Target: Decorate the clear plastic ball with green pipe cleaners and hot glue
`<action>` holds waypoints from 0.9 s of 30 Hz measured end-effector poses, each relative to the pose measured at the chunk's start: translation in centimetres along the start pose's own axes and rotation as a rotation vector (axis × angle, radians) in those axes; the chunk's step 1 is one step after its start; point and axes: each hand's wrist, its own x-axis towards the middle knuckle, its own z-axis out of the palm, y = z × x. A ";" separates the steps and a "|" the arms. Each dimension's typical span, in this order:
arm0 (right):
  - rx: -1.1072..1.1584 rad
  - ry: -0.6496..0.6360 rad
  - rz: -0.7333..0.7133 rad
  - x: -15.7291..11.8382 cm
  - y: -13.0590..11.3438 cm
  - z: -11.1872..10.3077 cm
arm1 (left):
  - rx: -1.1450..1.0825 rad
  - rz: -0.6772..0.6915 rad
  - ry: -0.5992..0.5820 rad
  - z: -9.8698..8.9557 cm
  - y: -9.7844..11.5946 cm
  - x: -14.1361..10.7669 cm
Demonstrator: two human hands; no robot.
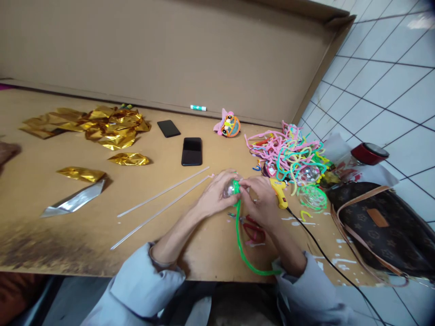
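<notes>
My left hand (219, 190) is closed around a small clear plastic ball (229, 189). A bright green pipe cleaner (239, 235) runs along the ball's right side, and its long tail curves down toward my right sleeve. The fingertips of my right hand (260, 197) pinch the green pipe cleaner against the ball. Under my right hand lie red-handled scissors (254, 230), partly hidden. Just beyond that hand is a yellow glue gun (279, 192) with a black cord.
Tangled pipe cleaners (288, 151) lie at right, near a handbag (384, 222) and a red-lidded jar (369, 154). A decorated ball (231, 126), two phones (192, 151), a glue stick (198, 107), clear sticks (159, 213) and gold foil (115, 124) are on the table (142, 258).
</notes>
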 end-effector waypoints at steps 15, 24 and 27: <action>-0.566 -0.265 -0.167 1.7 -1.8 0.0 | 0.009 -0.039 -0.022 0.1 0.0 -0.1; -0.466 -0.159 -0.055 0.8 -0.8 1.3 | 0.046 -0.045 -0.027 0.1 0.1 -0.1; -0.406 -0.136 -0.022 0.2 -0.4 1.5 | 0.040 -0.046 -0.021 0.1 0.2 -0.1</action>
